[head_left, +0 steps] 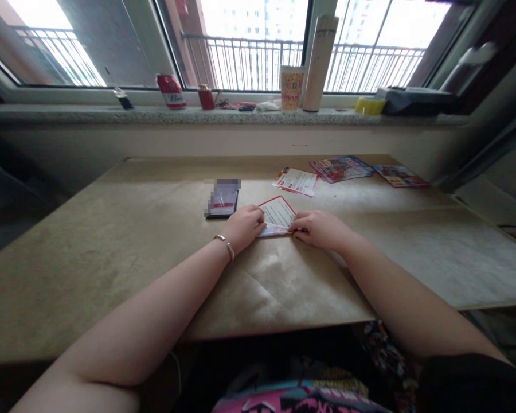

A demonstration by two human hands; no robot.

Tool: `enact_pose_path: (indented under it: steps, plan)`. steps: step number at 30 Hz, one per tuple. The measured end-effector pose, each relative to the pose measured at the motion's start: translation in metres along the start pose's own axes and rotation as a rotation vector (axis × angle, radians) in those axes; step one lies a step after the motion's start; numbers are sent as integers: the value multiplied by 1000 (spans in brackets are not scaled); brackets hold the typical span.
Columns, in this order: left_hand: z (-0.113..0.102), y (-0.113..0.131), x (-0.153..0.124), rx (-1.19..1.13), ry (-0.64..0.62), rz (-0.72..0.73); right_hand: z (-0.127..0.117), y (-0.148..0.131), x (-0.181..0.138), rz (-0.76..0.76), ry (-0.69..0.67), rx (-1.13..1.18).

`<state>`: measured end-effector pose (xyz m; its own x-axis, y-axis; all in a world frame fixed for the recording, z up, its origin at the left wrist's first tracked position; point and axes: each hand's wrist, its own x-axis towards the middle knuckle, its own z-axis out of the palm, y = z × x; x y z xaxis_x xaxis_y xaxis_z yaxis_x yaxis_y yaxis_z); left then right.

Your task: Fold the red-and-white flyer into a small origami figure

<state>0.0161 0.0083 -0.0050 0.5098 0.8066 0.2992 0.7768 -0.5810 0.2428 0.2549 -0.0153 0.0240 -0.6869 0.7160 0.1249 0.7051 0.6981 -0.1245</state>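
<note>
A folded sheet of white paper with a red border [277, 215] lies on the brown paper-covered table [133, 252]. My left hand [243, 227], with a bracelet at the wrist, has its fingers curled and pressed on the sheet's left edge. From the other side, my right hand [318, 228] pinches the sheet's lower right edge with closed fingers. Both hands rest on the table top. A dark phone [222, 201] lies just left of the sheet, close to my left hand.
More printed leaflets [296, 181] [341, 168] [399, 175] lie at the table's far right. The window sill holds a red can [171, 90], a small red bottle [206, 96], a paper cup [292, 87], a tall flask [319, 56] and a yellow tape roll [370, 105].
</note>
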Motion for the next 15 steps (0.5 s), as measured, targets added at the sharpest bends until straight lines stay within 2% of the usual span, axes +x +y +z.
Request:
enact_pose_path:
  steps: [10,15]
  plan:
    - [-1,5,1,77,16,-6,3,0,2,13,-11,-28]
    - [-3,7,-4,55,70,196,4,1,3,66,5,-56]
